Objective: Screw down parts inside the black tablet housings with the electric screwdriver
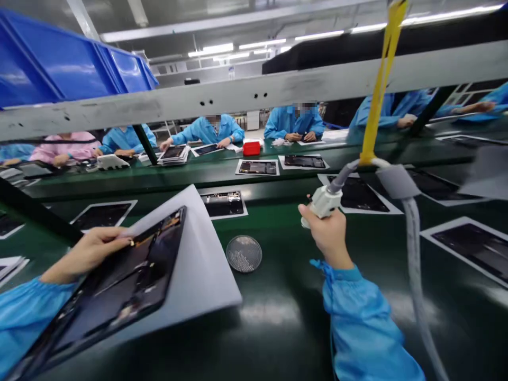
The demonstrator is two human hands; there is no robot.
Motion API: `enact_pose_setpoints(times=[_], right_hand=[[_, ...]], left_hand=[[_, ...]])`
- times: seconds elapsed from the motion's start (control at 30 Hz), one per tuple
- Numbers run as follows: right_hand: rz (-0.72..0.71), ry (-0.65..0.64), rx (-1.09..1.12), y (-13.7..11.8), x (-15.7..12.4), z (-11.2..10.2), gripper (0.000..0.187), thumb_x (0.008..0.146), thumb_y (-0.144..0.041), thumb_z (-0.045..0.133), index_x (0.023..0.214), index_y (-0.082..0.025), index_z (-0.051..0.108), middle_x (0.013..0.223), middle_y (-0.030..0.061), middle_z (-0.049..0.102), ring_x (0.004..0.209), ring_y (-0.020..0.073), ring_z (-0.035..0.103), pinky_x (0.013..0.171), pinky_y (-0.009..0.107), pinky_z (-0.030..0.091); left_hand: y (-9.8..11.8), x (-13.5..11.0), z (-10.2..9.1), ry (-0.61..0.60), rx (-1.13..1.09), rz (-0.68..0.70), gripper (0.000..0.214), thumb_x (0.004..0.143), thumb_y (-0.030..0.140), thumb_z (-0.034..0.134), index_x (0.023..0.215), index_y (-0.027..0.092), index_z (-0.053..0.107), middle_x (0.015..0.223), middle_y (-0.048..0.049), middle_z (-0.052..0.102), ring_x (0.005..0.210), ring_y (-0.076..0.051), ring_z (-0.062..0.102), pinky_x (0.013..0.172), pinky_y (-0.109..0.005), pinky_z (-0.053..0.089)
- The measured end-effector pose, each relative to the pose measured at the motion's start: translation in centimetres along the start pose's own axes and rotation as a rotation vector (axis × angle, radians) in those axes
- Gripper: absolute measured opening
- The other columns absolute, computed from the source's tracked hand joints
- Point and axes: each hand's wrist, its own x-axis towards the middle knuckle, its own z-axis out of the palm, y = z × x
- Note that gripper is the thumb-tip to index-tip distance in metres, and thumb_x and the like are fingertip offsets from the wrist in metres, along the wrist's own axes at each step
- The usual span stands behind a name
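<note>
My left hand (89, 251) pinches the edge of a tablet's open back half (135, 275), its dark inner parts and flex cables showing. A white sheet (206, 264) lies beneath the tablet and tilts with it above the bench. My right hand (331, 241) is wrapped round a white plastic handpiece (327, 198) on a grey hose (415, 248). A yellow strap (377, 106) holds the hose up from above. Between my hands, a round clear dish (244, 254) with many tiny pale pieces stands on the green bench.
More open tablets on white sheets lie around, such as one tablet (222, 203) behind the dish and another tablet (472, 246) at right. Across the bench sit co-workers in blue and pink. A red box (251, 148) stands there. Blue bins (79, 58) sit on the overhead rail (238, 95).
</note>
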Motion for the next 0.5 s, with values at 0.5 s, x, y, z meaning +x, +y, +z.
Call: enact_pose_setpoints(times=[0.5], right_hand=[[0.063, -0.139, 0.08, 0.6, -1.3, 0.3, 0.039, 0.079, -0.05, 0.076, 0.096, -0.016, 0.068, 0.071, 0.0022, 0.065, 0.065, 0.018, 0.062, 0.061, 0.033, 0.05]], left_hand=[[14.8, -2.3, 22.5, -0.683, -0.157, 0.473, 0.024, 0.092, 0.016, 0.048, 0.091, 0.014, 0.072, 0.089, -0.012, 0.072, 0.083, -0.026, 0.066, 0.078, -0.036, 0.05]])
